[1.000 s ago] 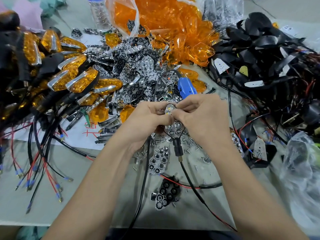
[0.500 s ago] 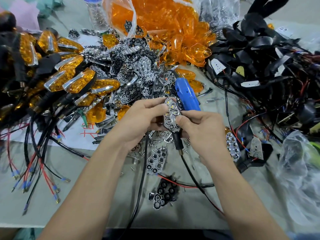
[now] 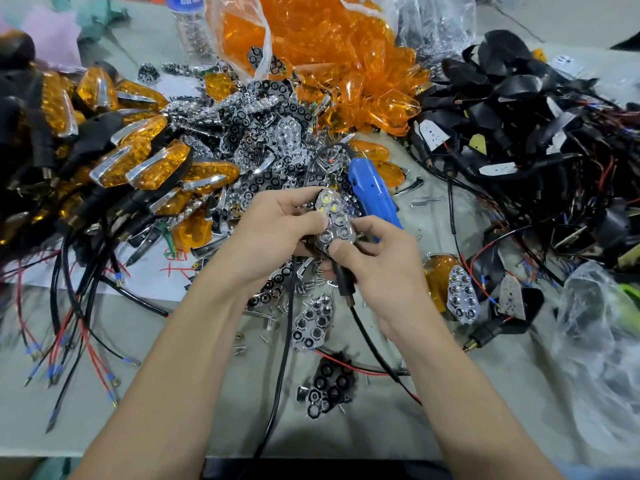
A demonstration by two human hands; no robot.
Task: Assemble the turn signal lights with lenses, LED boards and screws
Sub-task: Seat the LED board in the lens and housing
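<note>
Both hands hold one turn signal unit (image 3: 335, 223) over the middle of the table: a black housing with a chrome honeycomb reflector on top, its black stem and red-black wire hanging down. My left hand (image 3: 277, 233) grips its left side, thumb near the top. My right hand (image 3: 377, 265) pinches the lower end, thumb on the reflector. A blue electric screwdriver (image 3: 372, 195) lies just behind the hands. Loose screws (image 3: 270, 311) are scattered under the hands.
Finished amber-lens lights (image 3: 104, 150) pile up at the left. Loose chrome reflectors (image 3: 263, 133) heap behind, amber lenses (image 3: 332, 53) spill from a plastic bag, black housings with wires (image 3: 536, 133) crowd the right. Spare reflectors (image 3: 313, 323) (image 3: 462, 299) lie near the hands.
The unit has turned so the reflector face shows more fully. My right hand has slid down from the top to the lower end. The view shifted slightly.
</note>
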